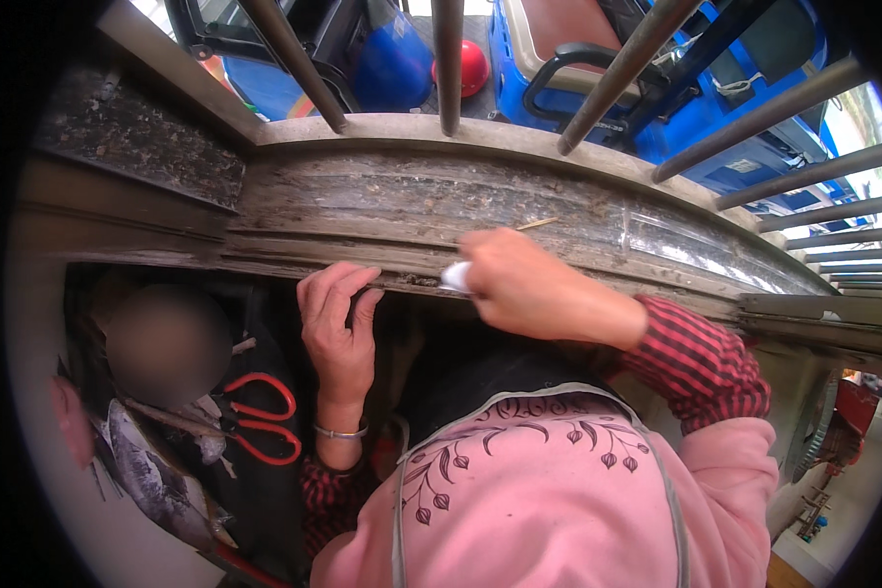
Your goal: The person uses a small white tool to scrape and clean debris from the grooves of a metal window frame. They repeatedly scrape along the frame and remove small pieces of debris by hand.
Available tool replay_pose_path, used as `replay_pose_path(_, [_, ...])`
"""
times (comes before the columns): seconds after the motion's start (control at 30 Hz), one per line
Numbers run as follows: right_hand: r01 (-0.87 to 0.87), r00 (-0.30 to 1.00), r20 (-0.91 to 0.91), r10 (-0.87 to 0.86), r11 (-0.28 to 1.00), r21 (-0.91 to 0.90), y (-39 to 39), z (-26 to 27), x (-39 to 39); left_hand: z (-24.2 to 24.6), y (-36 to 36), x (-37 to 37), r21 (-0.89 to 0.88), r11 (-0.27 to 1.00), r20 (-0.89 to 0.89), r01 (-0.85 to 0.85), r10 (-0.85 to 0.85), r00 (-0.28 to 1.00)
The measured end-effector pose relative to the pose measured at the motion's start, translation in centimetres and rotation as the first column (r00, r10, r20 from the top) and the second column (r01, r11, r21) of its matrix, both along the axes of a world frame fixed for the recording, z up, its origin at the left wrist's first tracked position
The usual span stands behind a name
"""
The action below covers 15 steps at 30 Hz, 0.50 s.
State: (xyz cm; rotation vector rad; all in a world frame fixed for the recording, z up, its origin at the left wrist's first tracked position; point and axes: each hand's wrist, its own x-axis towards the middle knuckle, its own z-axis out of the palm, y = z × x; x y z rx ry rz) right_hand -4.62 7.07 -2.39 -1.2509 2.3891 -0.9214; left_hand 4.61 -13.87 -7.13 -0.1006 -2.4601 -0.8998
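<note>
My right hand is closed around a small white wad, perhaps tissue or cloth, which touches the grooved window track. Some blur lies over that hand. Dark dirt shows in the groove just left of the wad. At the inner edge of the window frame, my left hand rests its fingertips on the track, with thumb and fingers bent and apart and nothing seen between them. Beyond my right hand, a thin wooden stick lies on the dirty windowsill.
Metal bars rise along the sill's outer edge. Outside them stand a blue vehicle and a red ball-like object. Red-handled scissors lie at the lower left, near a blurred round area and a dark-and-silver bag-like thing.
</note>
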Motion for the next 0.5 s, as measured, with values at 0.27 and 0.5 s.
replay_pose_path(0.27, [0.010,0.998,-0.067,-0.016,0.995,-0.094,-2.4,0.6,-1.2,0.2,-0.2,0.2,0.081,0.996,-0.018,-0.044,0.045,0.999])
replay_pose_path(0.5, [0.058,0.998,-0.012,-0.057,0.962,0.266,7.3,5.1,0.8,1.7,-0.4,0.4,-0.346,0.935,0.025,-0.075,0.088,0.996])
